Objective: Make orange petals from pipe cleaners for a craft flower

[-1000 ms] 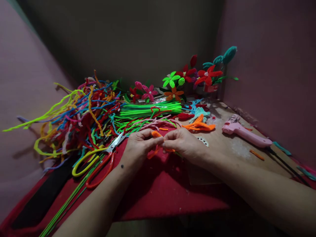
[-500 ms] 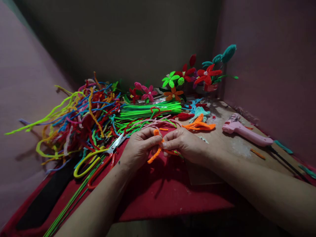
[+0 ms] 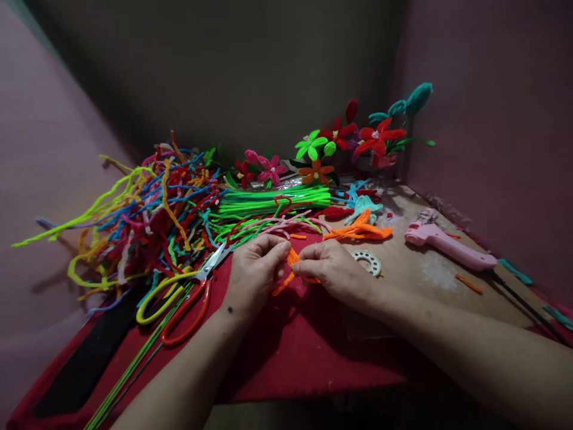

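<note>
Between both hands is an orange pipe cleaner (image 3: 283,284), bent, with one end hanging down below the fingers. My left hand (image 3: 259,266) pinches it between thumb and fingers. My right hand (image 3: 329,266) pinches the same piece from the other side, close to the left fingertips. Part of the piece is hidden by the fingers. Just beyond the right hand lie orange pipe cleaner loops (image 3: 364,230). A pale disc with round holes (image 3: 367,261) sits beside the right wrist. Scissors (image 3: 206,269) with yellow and red handles rest open left of the left hand.
A tangled heap of coloured pipe cleaners (image 3: 152,215) fills the left side. Behind the hands lies a green pipe cleaner bundle (image 3: 273,200). Finished flowers (image 3: 378,137) stand at the back. A pink glue gun (image 3: 447,243) with its cord lies on a board (image 3: 403,292) at right.
My right hand has shifted slightly right, and its fingers now lie further across the orange pipe cleaner. The upright orange end no longer shows. More of the holed disc is visible.
</note>
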Demonstrator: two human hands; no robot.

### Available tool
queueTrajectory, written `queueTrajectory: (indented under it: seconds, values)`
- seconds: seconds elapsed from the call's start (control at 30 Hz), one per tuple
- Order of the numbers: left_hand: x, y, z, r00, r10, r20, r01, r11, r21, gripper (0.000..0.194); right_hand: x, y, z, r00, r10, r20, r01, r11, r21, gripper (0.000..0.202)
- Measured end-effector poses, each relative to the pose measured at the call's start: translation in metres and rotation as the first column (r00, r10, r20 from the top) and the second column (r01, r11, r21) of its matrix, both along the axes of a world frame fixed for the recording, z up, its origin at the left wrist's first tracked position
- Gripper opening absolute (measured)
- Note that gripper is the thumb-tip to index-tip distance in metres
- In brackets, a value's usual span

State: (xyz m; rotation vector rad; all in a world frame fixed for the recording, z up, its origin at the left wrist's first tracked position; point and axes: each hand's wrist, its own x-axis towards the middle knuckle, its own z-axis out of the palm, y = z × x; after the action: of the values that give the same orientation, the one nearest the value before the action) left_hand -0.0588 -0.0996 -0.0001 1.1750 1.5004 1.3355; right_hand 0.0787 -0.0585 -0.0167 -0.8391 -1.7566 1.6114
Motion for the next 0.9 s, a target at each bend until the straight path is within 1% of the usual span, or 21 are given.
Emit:
queueTrajectory:
  seconds: [0.07,0.1,0.17,0.23,0.3,0.37,0.43,0.6,0.67,0.73,0.8,0.9]
  values:
    - [0.001,0.001,-0.001,0.998,-0.020,0.063,0.022,0.999,-0.028,0.018,0.000,0.001,0.000,1.000,0.005,-0.003,-0.005,1.000,-0.022,0.025]
    - [0.001,0.001,0.000,0.998,-0.020,0.055,0.021,0.999,-0.027,0.018,0.000,0.001,0.001,1.000,0.010,-0.002,-0.010,0.999,-0.036,0.024]
    - [0.000,0.001,0.002,1.000,-0.002,-0.024,0.002,1.000,0.009,0.017,0.000,0.002,0.001,1.000,0.021,-0.006,-0.022,0.998,-0.055,0.024]
    - [-0.003,0.002,0.003,0.997,-0.021,-0.081,0.023,0.999,0.026,0.016,0.000,0.002,0.001,0.999,0.027,-0.024,-0.029,0.997,-0.066,0.025]
    - [-0.008,0.003,0.004,0.995,-0.096,-0.035,0.096,0.995,-0.005,0.016,0.000,0.002,-0.001,0.999,0.031,-0.039,-0.034,0.997,-0.075,0.024]
    - [-0.013,0.005,0.004,0.982,-0.174,0.072,0.178,0.983,-0.047,0.016,-0.001,0.002,-0.004,0.999,0.029,-0.034,-0.032,0.996,-0.086,0.024]
    - [-0.016,0.006,0.003,0.971,-0.203,0.125,0.213,0.975,-0.067,0.016,-0.002,0.002,-0.006,0.999,0.030,-0.017,-0.032,0.995,-0.096,0.025]
    - [-0.018,0.007,0.005,0.976,-0.203,0.082,0.210,0.975,-0.079,0.016,-0.004,0.002,-0.008,0.999,0.034,0.011,-0.033,0.995,-0.095,0.027]
    - [-0.018,0.007,0.006,0.968,-0.232,0.098,0.242,0.965,-0.105,0.018,-0.004,0.002,-0.007,0.999,0.025,0.020,-0.023,0.995,-0.093,0.028]
    - [-0.018,0.007,0.006,0.962,-0.260,0.076,0.269,0.951,-0.152,0.018,-0.003,0.001,-0.006,1.000,0.017,0.024,-0.014,0.993,-0.113,0.027]
    - [-0.016,0.007,0.003,0.970,-0.241,0.011,0.239,0.953,-0.188,0.016,-0.003,0.001,-0.007,1.000,0.019,0.024,-0.016,0.991,-0.133,0.024]
    - [-0.012,0.005,-0.001,0.985,-0.111,-0.132,0.091,0.985,-0.144,0.016,-0.003,0.001,-0.011,1.000,0.018,0.024,-0.014,0.990,-0.140,0.023]
